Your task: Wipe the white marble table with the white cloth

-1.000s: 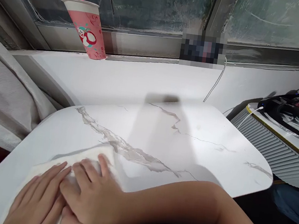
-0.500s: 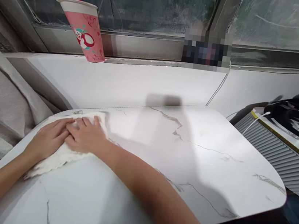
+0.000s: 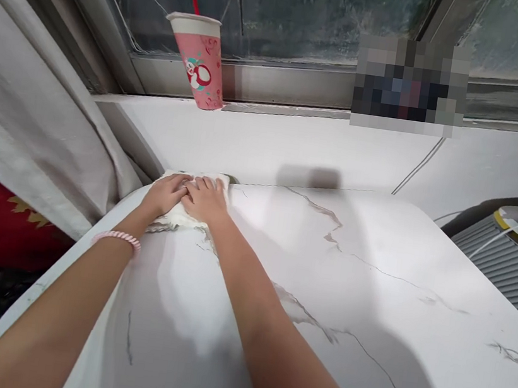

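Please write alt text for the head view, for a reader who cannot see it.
Both hands, left and right, press a white cloth flat at the far corner of a marble table. A pink cup stands on the windowsill behind.

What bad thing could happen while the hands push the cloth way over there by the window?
The white cloth lies at the far corner of the marble table, under the left hand and right hand, so it might slide off the edge. The pink paper cup on the sill looks tilted; a bump might tip it.
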A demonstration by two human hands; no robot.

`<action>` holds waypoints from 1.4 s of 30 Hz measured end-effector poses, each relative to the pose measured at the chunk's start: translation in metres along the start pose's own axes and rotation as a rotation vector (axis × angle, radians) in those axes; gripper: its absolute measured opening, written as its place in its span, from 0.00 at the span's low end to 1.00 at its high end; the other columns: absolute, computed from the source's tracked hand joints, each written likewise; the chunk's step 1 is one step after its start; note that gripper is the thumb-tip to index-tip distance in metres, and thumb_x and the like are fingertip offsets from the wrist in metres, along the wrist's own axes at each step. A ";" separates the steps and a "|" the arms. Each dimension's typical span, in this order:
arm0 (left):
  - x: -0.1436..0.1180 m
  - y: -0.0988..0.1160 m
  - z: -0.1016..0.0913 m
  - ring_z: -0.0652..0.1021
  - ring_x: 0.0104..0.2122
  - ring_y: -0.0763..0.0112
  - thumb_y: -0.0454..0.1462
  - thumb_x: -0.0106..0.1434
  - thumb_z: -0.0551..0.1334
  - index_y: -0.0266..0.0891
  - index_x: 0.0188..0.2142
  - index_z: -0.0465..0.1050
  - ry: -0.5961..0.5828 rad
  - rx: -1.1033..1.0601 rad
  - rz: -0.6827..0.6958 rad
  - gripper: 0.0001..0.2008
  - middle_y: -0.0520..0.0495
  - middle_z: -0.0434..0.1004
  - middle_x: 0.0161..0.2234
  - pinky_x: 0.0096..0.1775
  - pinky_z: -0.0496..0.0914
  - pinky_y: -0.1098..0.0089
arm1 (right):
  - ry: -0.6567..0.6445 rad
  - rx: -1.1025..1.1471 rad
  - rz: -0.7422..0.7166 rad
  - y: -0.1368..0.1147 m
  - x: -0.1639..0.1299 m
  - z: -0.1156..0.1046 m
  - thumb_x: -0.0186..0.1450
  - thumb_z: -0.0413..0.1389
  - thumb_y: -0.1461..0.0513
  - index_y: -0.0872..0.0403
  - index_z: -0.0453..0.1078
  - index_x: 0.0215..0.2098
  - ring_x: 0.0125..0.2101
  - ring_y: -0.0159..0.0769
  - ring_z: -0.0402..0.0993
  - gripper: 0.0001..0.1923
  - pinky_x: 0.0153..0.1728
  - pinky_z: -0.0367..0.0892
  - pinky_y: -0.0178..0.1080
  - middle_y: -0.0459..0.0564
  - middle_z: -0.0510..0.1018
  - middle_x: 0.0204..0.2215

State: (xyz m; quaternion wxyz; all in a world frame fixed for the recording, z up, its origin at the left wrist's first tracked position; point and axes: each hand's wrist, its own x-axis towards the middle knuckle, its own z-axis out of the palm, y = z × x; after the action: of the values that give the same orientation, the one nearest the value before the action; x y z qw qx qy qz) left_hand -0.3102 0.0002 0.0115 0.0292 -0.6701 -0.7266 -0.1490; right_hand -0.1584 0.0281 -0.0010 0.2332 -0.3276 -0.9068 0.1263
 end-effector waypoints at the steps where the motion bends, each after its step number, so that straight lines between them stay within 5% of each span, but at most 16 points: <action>1: -0.001 0.004 0.001 0.72 0.55 0.59 0.42 0.64 0.47 0.36 0.55 0.68 0.006 0.011 -0.009 0.25 0.42 0.72 0.57 0.58 0.62 0.62 | 0.008 -0.004 0.009 0.002 -0.002 0.000 0.71 0.44 0.57 0.51 0.65 0.58 0.66 0.47 0.51 0.20 0.66 0.41 0.57 0.54 0.64 0.64; 5: -0.003 0.036 0.009 0.71 0.57 0.57 0.41 0.66 0.47 0.38 0.56 0.68 0.051 0.026 -0.043 0.23 0.41 0.72 0.57 0.59 0.61 0.59 | 0.047 -0.037 0.033 0.023 -0.013 -0.009 0.70 0.47 0.56 0.47 0.65 0.59 0.66 0.51 0.50 0.20 0.65 0.43 0.56 0.48 0.64 0.64; 11: 0.006 0.118 0.033 0.71 0.56 0.56 0.37 0.68 0.47 0.37 0.55 0.68 0.095 0.027 -0.016 0.21 0.39 0.72 0.56 0.58 0.60 0.57 | 0.056 -0.034 0.108 0.088 -0.045 -0.046 0.68 0.51 0.57 0.50 0.65 0.62 0.66 0.48 0.50 0.24 0.66 0.45 0.51 0.53 0.61 0.65; 18: 0.003 0.183 0.049 0.72 0.55 0.56 0.35 0.68 0.47 0.36 0.52 0.70 0.152 -0.009 0.073 0.18 0.38 0.74 0.53 0.58 0.60 0.56 | 0.132 0.049 0.184 0.126 -0.086 -0.081 0.70 0.45 0.62 0.48 0.70 0.57 0.62 0.41 0.58 0.21 0.64 0.51 0.51 0.49 0.69 0.59; 27: -0.046 0.194 0.040 0.70 0.57 0.55 0.37 0.69 0.47 0.35 0.53 0.68 0.165 -0.004 0.174 0.19 0.36 0.72 0.56 0.60 0.59 0.53 | 0.038 -0.184 0.157 0.093 -0.136 -0.092 0.72 0.43 0.62 0.55 0.63 0.62 0.64 0.47 0.54 0.23 0.64 0.49 0.51 0.58 0.63 0.64; 34: -0.138 0.196 0.026 0.66 0.62 0.53 0.41 0.69 0.44 0.37 0.60 0.64 0.121 -0.054 0.303 0.25 0.37 0.69 0.60 0.64 0.56 0.49 | 0.063 -0.198 0.102 0.033 -0.227 -0.099 0.71 0.43 0.58 0.58 0.63 0.63 0.64 0.55 0.54 0.26 0.64 0.48 0.60 0.62 0.63 0.63; 39: -0.207 0.217 0.005 0.62 0.65 0.59 0.40 0.69 0.47 0.48 0.71 0.37 0.075 -0.205 0.517 0.33 0.46 0.61 0.66 0.66 0.55 0.49 | 0.021 -0.086 0.048 0.007 -0.292 -0.118 0.68 0.47 0.56 0.50 0.59 0.66 0.65 0.55 0.52 0.29 0.66 0.45 0.65 0.60 0.63 0.64; 42: -0.221 0.230 0.001 0.59 0.66 0.61 0.37 0.68 0.48 0.49 0.71 0.28 0.025 -0.274 0.635 0.37 0.48 0.56 0.68 0.67 0.51 0.49 | 0.014 -0.039 0.034 0.014 -0.305 -0.129 0.66 0.49 0.57 0.48 0.61 0.65 0.65 0.54 0.54 0.28 0.65 0.46 0.64 0.59 0.65 0.62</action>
State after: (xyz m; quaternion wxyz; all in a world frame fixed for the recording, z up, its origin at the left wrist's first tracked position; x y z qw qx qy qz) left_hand -0.0621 -0.1992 -0.0018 -0.0070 -0.8586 -0.4546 -0.2368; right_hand 0.1202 -0.1506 0.0010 0.2306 -0.3484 -0.9018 0.1102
